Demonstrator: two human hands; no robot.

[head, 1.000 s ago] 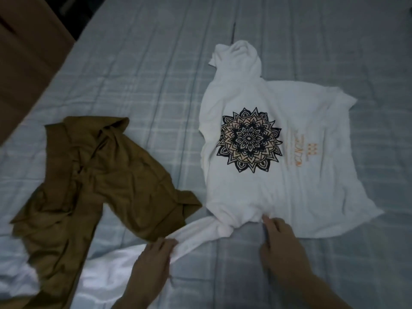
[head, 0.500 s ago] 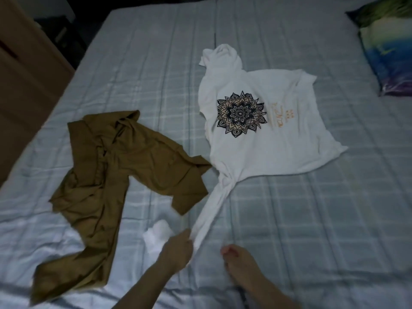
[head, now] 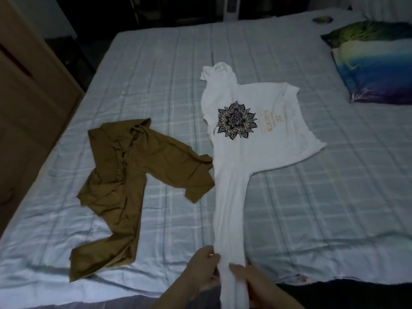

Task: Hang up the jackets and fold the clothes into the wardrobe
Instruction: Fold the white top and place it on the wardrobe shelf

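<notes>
White cotton-like hoodie [head: 234,139], mandala print uppermost, lies right of centre in the head view on a pale blue checked bedspread [head: 156,74]. Hood points to the top of the frame; one long sleeve runs down to the lower centre.

Left hand [head: 201,267], lower centre: fingers curled onto the left edge of the sleeve, gripping it. Right hand [head: 249,278], just beside it: fingers laid along the sleeve's right side; whether they pinch or only press cannot be told.

Olive-brown garment [head: 124,181], centre left: crumpled, unfolded, its near corner just beside the hoodie's left edge.

Risks, as judged:
- The taut sleeve may drag the hoodie's body down the bed and rumple the flat panel.
- The brown garment's corner may catch under the hoodie during a fold, since the two nearly touch.
- The sleeve end hangs past the bed's near edge and may slip to the floor.

Containers: a wooden panel [head: 29,112], upper left, possibly the wardrobe; its interior is not visible, contents unknown. Multicoloured pillow [head: 374,65], upper right.
</notes>
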